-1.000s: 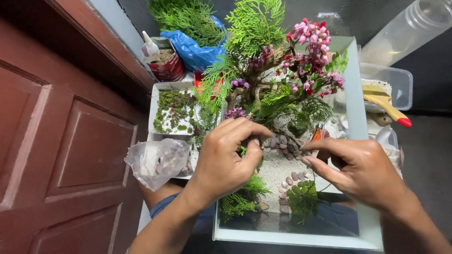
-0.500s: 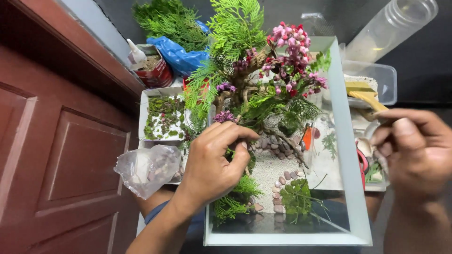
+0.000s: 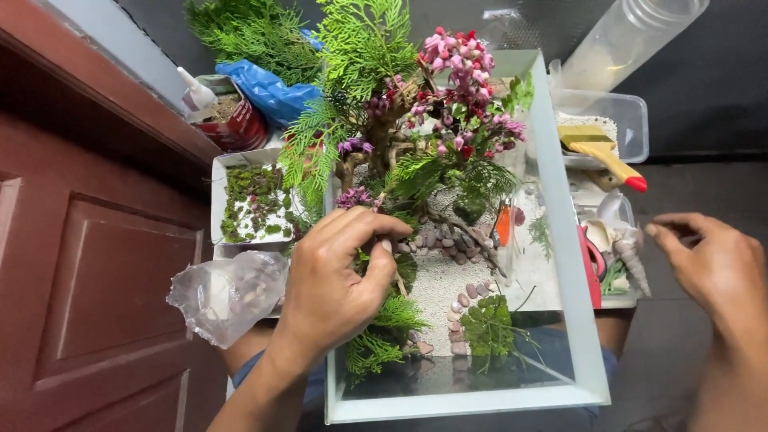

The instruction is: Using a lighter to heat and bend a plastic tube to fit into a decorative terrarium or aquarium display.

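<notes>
We take the glass tank (image 3: pixel 560 240) as our landmark: a rectangular, clear-walled box on the person's lap, filled with white sand, a curved line of small pebbles (image 3: pixel 458 308), green sprigs and a little tree with pink blossoms (image 3: pixel 464 72).

The left hand (image 3: pixel 332 288) reaches over the tank's left wall and down inside it. Its fingers are curled in, thumb and forefinger pinched together at the near end of the row of grey stones by the tree's foot; we cannot tell whether they nip a pebble or only press the plants there. The heel of the hand lies over the left rim, among the green fronds in the tank's near left corner.

The right hand (image 3: pixel 712 268) is outside the tank, well off its right wall and touching nothing. It is loosely half-closed, the fingertips drawn towards the thumb; whether something small sits between them we cannot tell.

Just left of the tank lies a crumpled clear bag of pebbles (image 3: pixel 228 292), with a white tray of moss (image 3: pixel 252 200) behind it. Right of the tank sit spiral shells (image 3: pixel 628 248) and a yellow-handled brush (image 3: pixel 604 148).
</notes>
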